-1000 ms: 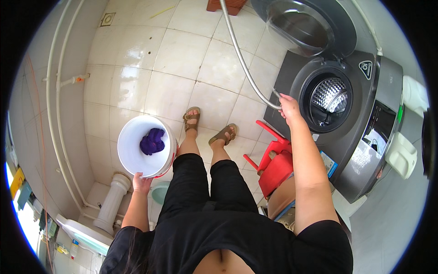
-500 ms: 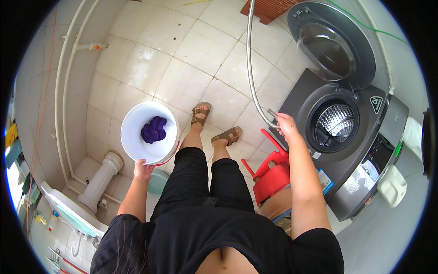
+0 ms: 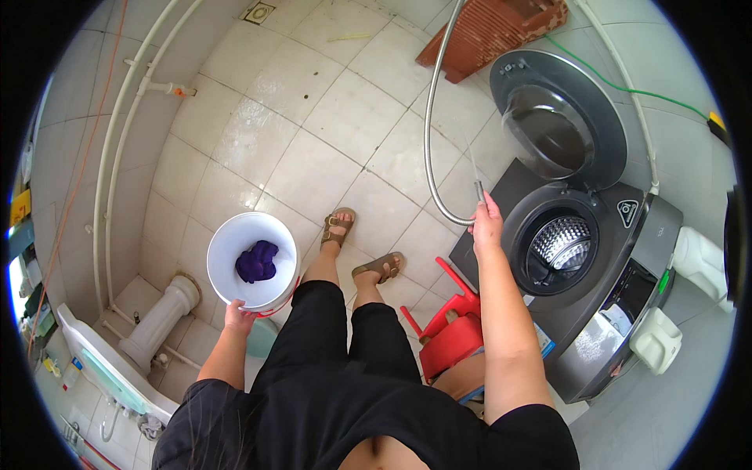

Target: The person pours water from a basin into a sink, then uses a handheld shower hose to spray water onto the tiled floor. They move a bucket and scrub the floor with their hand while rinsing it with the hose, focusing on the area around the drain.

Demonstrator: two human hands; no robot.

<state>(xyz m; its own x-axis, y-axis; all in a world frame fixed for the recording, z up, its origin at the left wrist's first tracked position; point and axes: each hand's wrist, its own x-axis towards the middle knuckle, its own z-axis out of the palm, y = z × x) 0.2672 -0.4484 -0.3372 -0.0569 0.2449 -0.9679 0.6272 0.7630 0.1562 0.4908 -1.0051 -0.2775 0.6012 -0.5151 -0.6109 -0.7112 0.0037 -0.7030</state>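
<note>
Metal hose point(image 3: 428, 141) end has turned forward, beyond the right hand point(image 3: 487, 222) clamped around it.
Probably bendy, slippery if wet: grip near its tip; left hand point(image 3: 240, 317) clasps white bucket point(image 3: 225, 247).

Bright, even, whitish light fills the room, strongest at the far left, where it burns out to white. I see pale glare lying across the tiled floor point(image 3: 313, 168), with harder glints on the steel drum point(image 3: 560, 244). Shadows are soft. The middle looks crisp; toward the rim the wall pipes point(image 3: 147, 84) bow, bluish fringing shows, and the corners drop into black.
</note>
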